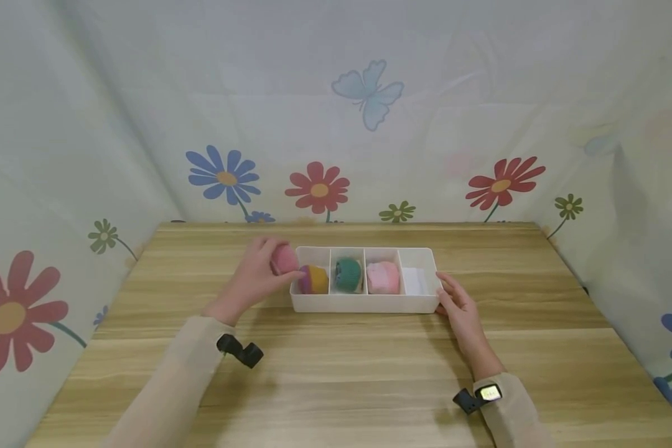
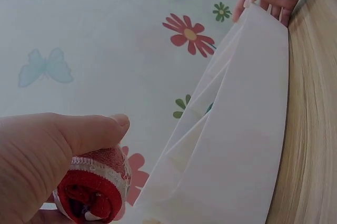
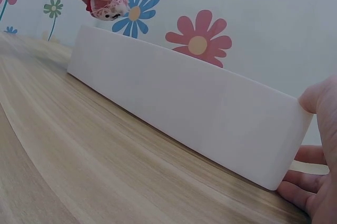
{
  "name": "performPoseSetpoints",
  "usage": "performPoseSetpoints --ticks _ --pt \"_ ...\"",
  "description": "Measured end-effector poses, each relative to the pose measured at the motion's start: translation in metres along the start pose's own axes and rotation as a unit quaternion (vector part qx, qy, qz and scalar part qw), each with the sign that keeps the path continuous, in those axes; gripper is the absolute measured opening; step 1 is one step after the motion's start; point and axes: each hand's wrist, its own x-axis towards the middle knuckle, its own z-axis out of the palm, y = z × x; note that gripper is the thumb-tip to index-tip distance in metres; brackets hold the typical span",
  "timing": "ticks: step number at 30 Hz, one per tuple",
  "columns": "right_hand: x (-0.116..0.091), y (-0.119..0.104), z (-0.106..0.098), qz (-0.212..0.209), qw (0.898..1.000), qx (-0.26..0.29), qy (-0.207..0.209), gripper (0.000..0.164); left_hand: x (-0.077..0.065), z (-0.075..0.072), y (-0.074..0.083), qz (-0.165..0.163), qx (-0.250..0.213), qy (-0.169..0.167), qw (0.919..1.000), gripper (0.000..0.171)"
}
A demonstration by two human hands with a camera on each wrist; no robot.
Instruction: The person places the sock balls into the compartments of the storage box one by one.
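Observation:
My left hand (image 1: 257, 274) holds a rolled pink sock (image 1: 284, 259) just off the left end of a white divided box (image 1: 364, 303). Seen from the left wrist, the rolled sock (image 2: 95, 190) shows a red inner end and a pale band, with the thumb across it. In the box's compartments sit a yellow and purple rolled sock (image 1: 315, 280), a green one (image 1: 348, 275) and a light pink one (image 1: 383, 277). The right compartment has a flat white piece (image 1: 415, 281), its kind unclear. My right hand (image 1: 460, 311) grips the box's right end, thumb at the near corner.
The box stands on a wood-grain table (image 1: 336, 373), long side toward me. Behind and at both sides hangs a pale curtain (image 1: 269, 93) printed with flowers and a butterfly. Both wrists wear black straps (image 1: 239, 350).

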Motion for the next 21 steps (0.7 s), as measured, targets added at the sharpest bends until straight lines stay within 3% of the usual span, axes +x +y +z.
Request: performPoseSetpoints --ticks 7,21 --pt "0.001 0.001 -0.001 0.000 1.000 -0.005 0.001 0.045 0.002 0.008 0.009 -0.003 -0.012 -0.013 0.9998 0.062" --pt "0.001 0.000 0.000 0.011 1.000 0.002 0.005 0.042 0.007 0.021 0.018 0.028 -0.024 -0.019 0.9991 0.064"
